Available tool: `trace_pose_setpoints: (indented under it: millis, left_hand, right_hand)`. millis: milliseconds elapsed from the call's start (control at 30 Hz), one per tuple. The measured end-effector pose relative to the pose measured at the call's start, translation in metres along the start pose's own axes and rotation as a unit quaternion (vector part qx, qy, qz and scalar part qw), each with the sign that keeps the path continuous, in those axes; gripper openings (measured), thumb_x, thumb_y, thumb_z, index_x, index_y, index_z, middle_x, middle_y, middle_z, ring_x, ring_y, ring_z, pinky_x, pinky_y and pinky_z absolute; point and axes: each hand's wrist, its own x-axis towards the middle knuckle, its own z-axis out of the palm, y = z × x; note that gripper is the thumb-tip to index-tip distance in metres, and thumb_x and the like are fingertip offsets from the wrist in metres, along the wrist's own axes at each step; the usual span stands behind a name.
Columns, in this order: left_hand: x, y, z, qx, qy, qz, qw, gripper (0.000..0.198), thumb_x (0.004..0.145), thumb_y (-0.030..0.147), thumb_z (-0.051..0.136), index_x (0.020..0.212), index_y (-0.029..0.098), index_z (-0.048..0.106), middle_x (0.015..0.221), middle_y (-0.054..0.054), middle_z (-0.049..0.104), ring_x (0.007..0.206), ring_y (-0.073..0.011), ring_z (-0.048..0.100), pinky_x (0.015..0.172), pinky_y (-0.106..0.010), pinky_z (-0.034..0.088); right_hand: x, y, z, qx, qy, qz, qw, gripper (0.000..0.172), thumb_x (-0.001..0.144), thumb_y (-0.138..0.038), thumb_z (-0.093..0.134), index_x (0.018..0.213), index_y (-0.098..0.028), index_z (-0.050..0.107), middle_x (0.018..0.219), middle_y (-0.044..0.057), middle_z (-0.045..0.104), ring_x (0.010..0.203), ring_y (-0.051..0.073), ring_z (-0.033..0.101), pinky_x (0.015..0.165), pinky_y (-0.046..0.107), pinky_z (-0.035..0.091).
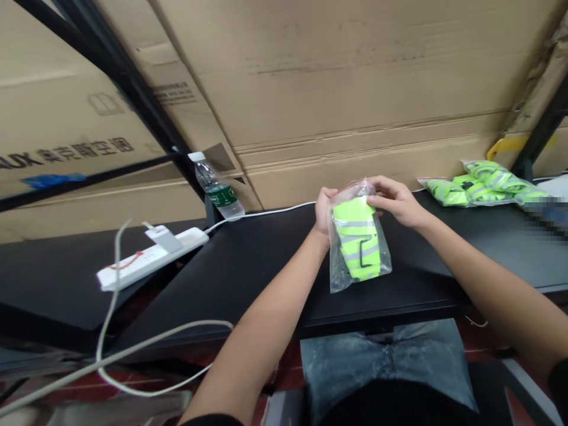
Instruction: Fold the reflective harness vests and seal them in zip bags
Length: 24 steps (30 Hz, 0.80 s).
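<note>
Mouth of clear plastic bag gathered between both hands, bag tilted over black counter, lower end at or just above surface, contact hard to tell. Left hand curled closed around bag's upper left edge; right hand partly closed over mouth, gripping film. Folded neon-yellow reflective vest inside bag, top just below mouth. Further right on counter, heap of bagged neon-yellow vests; to left, white power strip, clear plastic water bottle.
</note>
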Motion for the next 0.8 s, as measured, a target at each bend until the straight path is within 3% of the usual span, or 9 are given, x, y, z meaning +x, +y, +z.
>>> trace_pose_setpoints:
  millis: [100, 300, 433, 567, 667, 800]
  left_hand:
    - [0.009, -0.007, -0.016, 0.072, 0.012, -0.014, 0.997, 0.054, 0.073, 0.051, 0.051, 0.104, 0.012, 0.072, 0.093, -0.015, 0.077, 0.094, -0.0343, 0.073, 0.079, -0.043, 0.057]
    - [0.014, -0.011, -0.039, 0.235, 0.143, 0.033, 0.961, 0.039, 0.071, 0.050, 0.079, 0.089, 0.015, 0.077, 0.082, -0.014, 0.076, 0.067, -0.0240, 0.070, 0.064, -0.037, 0.055]
    - [0.012, -0.012, -0.034, 0.235, 0.151, 0.098, 0.955, 0.026, 0.065, 0.033, 0.088, 0.081, 0.016, 0.077, 0.087, -0.011, 0.076, 0.074, -0.0212, 0.071, 0.071, -0.034, 0.056]
    - [0.012, -0.013, -0.022, 0.209, 0.164, 0.157, 0.951, 0.028, 0.067, 0.032, 0.086, 0.088, 0.016, 0.077, 0.095, -0.010, 0.077, 0.083, -0.0218, 0.072, 0.078, -0.035, 0.057]
    - [0.011, -0.013, -0.017, 0.191, 0.177, 0.186, 0.947, 0.027, 0.064, 0.029, 0.087, 0.084, 0.015, 0.074, 0.095, -0.009, 0.077, 0.086, -0.0226, 0.073, 0.083, -0.036, 0.057]
    - [0.012, -0.013, -0.015, 0.169, 0.201, 0.216, 0.940, 0.031, 0.061, 0.026, 0.087, 0.085, 0.017, 0.070, 0.094, -0.007, 0.077, 0.087, -0.0213, 0.072, 0.085, -0.036, 0.056]
  right_hand:
    - [0.002, 0.011, -0.006, 0.008, 0.022, 0.059, 0.998, 0.037, 0.067, -0.046, 0.085, 0.078, -0.019, 0.063, 0.114, 0.008, 0.069, 0.090, 0.018, 0.065, 0.075, 0.033, 0.055]
    - [0.006, 0.023, -0.016, -0.012, 0.063, 0.150, 0.987, 0.042, 0.064, -0.048, 0.086, 0.076, -0.021, 0.057, 0.077, 0.002, 0.065, 0.074, 0.016, 0.062, 0.059, 0.030, 0.056]
    - [0.008, 0.021, -0.019, -0.001, 0.081, 0.136, 0.987, 0.042, 0.065, -0.049, 0.086, 0.077, -0.020, 0.058, 0.076, 0.000, 0.065, 0.071, 0.014, 0.061, 0.065, 0.029, 0.055]
    - [0.008, 0.014, -0.025, 0.027, 0.098, 0.121, 0.987, 0.046, 0.066, -0.056, 0.083, 0.080, -0.020, 0.060, 0.077, 0.001, 0.067, 0.072, 0.013, 0.064, 0.072, 0.031, 0.056]
    - [0.007, 0.008, -0.031, 0.039, 0.089, 0.118, 0.988, 0.048, 0.062, -0.052, 0.088, 0.084, -0.018, 0.063, 0.076, 0.004, 0.072, 0.073, 0.016, 0.068, 0.073, 0.033, 0.057]
    - [0.006, 0.001, -0.037, -0.003, 0.146, 0.090, 0.985, 0.053, 0.057, -0.044, 0.093, 0.092, -0.018, 0.062, 0.067, 0.003, 0.073, 0.062, 0.016, 0.067, 0.069, 0.034, 0.057]
